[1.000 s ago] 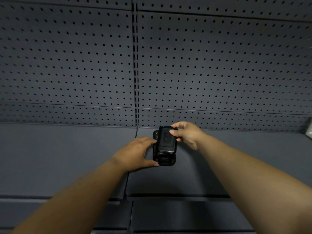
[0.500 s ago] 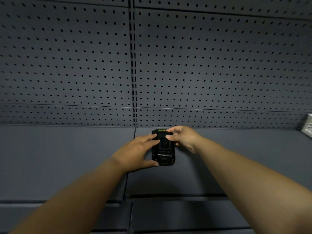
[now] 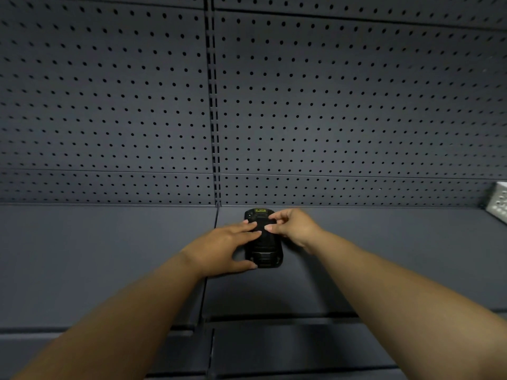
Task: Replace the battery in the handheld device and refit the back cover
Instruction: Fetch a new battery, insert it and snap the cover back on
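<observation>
The black handheld device (image 3: 264, 244) lies flat on the dark grey shelf (image 3: 109, 256), close to the shelf's back edge and just right of the seam between two shelf panels, its long axis running from front to back. A small yellow label shows at its far end, nearest the perforated back panel (image 3: 329, 105). The left hand (image 3: 223, 246) rests against the device's left side, fingers spread and laid over its upper face, thumb touching the near left corner; the hand is open, pressing rather than gripping. The right hand (image 3: 292, 226) comes in from the right, its fingers bent and its fingertips on the device's upper middle, loosely curled and not closed round anything. A pale perforated object (image 3: 498, 200) sits at the shelf's far right edge.
</observation>
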The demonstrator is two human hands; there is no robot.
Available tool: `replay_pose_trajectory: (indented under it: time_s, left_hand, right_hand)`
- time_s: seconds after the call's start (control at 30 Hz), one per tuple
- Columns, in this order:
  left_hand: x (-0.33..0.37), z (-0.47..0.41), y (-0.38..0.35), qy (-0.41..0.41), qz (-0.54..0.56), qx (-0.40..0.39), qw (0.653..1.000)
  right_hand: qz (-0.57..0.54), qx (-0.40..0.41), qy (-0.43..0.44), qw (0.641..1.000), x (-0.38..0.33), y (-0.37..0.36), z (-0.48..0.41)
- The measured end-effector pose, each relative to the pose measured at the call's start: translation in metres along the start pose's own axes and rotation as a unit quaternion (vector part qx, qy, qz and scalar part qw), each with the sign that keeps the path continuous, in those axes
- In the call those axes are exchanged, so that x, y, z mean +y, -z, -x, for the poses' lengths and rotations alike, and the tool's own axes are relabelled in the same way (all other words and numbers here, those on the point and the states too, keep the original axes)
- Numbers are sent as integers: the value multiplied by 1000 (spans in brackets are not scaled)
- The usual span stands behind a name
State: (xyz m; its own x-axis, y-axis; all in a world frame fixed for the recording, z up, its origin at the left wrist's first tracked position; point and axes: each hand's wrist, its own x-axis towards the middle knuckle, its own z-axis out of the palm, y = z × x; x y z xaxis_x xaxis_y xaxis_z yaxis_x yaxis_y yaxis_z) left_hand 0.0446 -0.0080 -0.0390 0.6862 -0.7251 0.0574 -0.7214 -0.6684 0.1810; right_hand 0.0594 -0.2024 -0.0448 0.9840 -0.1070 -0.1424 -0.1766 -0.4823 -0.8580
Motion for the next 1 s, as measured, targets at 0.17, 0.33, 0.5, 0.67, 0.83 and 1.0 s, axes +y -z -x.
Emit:
replay_pose_trajectory:
  time_s: [0.17,0.33,0.5,0.67,0.83,1.0]
  left_hand:
    - [-2,-3,-1,8,16,-13,1000]
    - [-3,-3,-1,5,12,-27,1000]
    - [-3,-5,-2,10,23,-43,999]
    - [-4,-8,0,14,31,-60,998]
    - [-4,-10,1,17,31,-68,997]
    - [-4,-11,0,19,29,-70,997]
  right_hand:
    - [50,-4,18,999,2,-4,0]
    - [83,1,36,996,1,-2,3]
    - [205,-6,69,976,-5,4,11]
    - [342,-29,58,937,-8,8,15]
    - [424,-31,81,902,-10,9,17]
    - [448,-36,85,889,-13,9,20]
